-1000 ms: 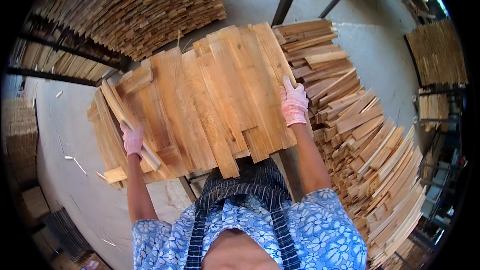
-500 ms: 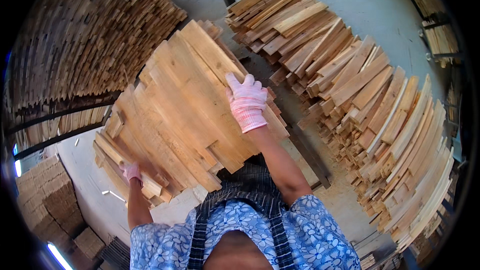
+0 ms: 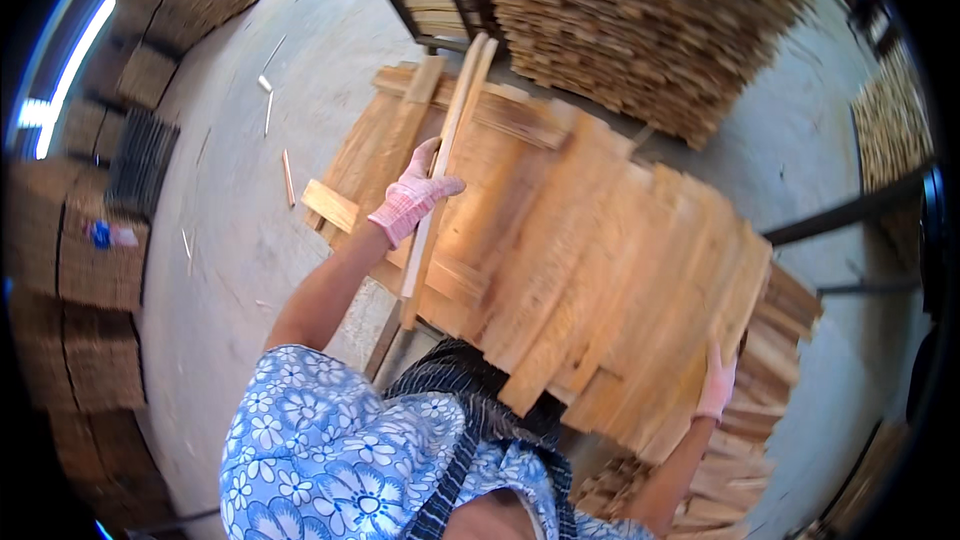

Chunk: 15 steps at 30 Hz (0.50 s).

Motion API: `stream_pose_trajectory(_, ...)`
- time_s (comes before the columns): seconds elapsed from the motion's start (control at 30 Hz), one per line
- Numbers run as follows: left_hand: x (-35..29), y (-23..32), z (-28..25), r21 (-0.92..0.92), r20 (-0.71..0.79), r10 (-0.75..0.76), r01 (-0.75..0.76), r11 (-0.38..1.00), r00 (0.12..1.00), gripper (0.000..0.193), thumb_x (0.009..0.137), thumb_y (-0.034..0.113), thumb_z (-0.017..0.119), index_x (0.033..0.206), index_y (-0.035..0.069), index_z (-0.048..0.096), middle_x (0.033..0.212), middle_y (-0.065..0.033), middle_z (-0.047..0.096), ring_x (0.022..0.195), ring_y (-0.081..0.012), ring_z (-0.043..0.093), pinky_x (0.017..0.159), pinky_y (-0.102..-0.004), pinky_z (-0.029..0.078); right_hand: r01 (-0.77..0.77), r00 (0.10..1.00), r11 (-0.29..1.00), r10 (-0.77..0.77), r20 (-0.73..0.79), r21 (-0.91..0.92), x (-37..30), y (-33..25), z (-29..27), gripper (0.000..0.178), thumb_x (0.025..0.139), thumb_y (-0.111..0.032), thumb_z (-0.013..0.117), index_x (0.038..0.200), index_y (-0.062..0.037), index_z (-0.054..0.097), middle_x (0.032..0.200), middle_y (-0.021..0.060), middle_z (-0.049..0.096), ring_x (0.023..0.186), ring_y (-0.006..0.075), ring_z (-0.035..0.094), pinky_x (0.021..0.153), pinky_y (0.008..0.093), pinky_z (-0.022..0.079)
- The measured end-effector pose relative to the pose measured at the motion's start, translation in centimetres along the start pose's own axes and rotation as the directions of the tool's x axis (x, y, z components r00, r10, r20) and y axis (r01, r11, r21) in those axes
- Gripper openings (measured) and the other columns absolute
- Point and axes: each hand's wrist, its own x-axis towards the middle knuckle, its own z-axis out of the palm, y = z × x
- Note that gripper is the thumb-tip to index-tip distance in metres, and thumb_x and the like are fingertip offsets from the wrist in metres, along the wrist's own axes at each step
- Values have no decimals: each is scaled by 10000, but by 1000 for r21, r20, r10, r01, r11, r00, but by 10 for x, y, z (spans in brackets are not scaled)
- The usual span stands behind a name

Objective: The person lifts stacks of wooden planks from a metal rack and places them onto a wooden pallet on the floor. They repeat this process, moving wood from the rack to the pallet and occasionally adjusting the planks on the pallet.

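Note:
My left hand (image 3: 412, 198), in a pink-and-white knit glove, is closed around a pair of narrow wooden planks (image 3: 437, 225). They are tipped on edge, their pale narrow sides up, over the left part of a layer of planks (image 3: 570, 270) laid side by side. My right hand (image 3: 716, 386), gloved alike, lies at the right margin of that layer. Its fingers stretch along the outermost plank, slightly blurred. Beside my left hand, a short piece of wood (image 3: 330, 205) lies at the layer's left edge, and a few loose planks (image 3: 520, 120) lie across its far side.
A tall stack of planks (image 3: 640, 30) stands beyond the layer. More planks (image 3: 770, 370) are heaped at the right. Bundled wood blocks (image 3: 100, 250) line the left side. Wood slivers (image 3: 288, 178) lie on the grey floor, and a dark metal bar (image 3: 850, 205) juts in at right.
My view has swung left. My left hand has brought the narrow planks up on edge and inward over the layer. My right hand has slid from the layer's top to its right margin.

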Motion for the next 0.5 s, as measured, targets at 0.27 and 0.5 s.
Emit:
stream_pose_trajectory(0.27,83,-48,-229,26,-164,-183,190,981,969,979,817,426,834,1604,101,350,1261,-161,660,1205,-271,601,1055,-376,457,-266,963,960,268,-10,81,34,31,-77,863,990,-696,523,1539,-32,480,1508,103,556,1349,263,525,1164,368,387)
stream_pose_trajectory(0.5,158,-154,-358,428,-288,-320,420,800,903,866,904,559,694,1574,90,409,1183,-161,644,1026,-261,663,730,-403,572,-278,951,960,270,-148,-33,46,51,-67,920,975,-749,480,1609,-91,372,1576,70,489,1397,278,486,1176,405,394)
